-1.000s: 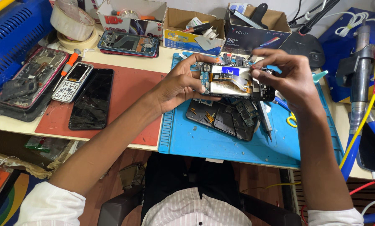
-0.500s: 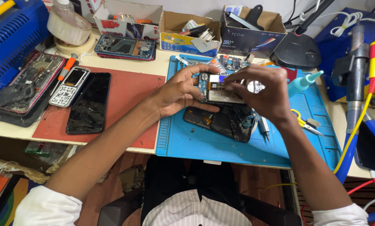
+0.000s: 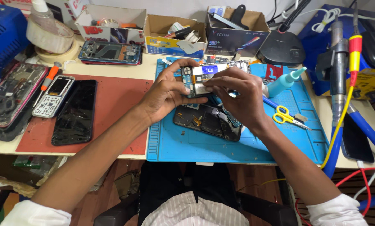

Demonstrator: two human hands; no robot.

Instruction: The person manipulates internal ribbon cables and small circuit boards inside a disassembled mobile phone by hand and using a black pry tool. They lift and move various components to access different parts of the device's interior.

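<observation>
Both hands meet on an opened phone (image 3: 208, 77) held just above the far part of the blue work mat (image 3: 237, 142): the left hand (image 3: 166, 94) wraps its near-left end, thumb underneath and fingers curled over the top edge, a closed grip on the frame, while the right hand (image 3: 237, 98) lies across the exposed inner side with its fingertips pinched down on something small near the middle; what they pinch is hidden, so I cannot tell whether that grip holds a part or only presses on one. The work looks to be at the stage of seating or freeing an internal piece, and a next move would call for a steady frame hold from the left hand and fine, light pressure from the right. At 6 o'clock from the phone a dark back cover (image 3: 208, 121) lies on the mat, directly under the wrists. At 3 o'clock stand a teal dropper bottle (image 3: 283, 81) and yellow-handled scissors (image 3: 286, 115), near the right wrist. At 12 o'clock cardboard boxes (image 3: 175, 35) line the tabletop's far edge. At 9 o'clock a red mat (image 3: 116, 100) carries a black handset (image 3: 74, 113) and a keypad phone (image 3: 53, 96). The freest room is the bare mat at 5 o'clock.
</observation>
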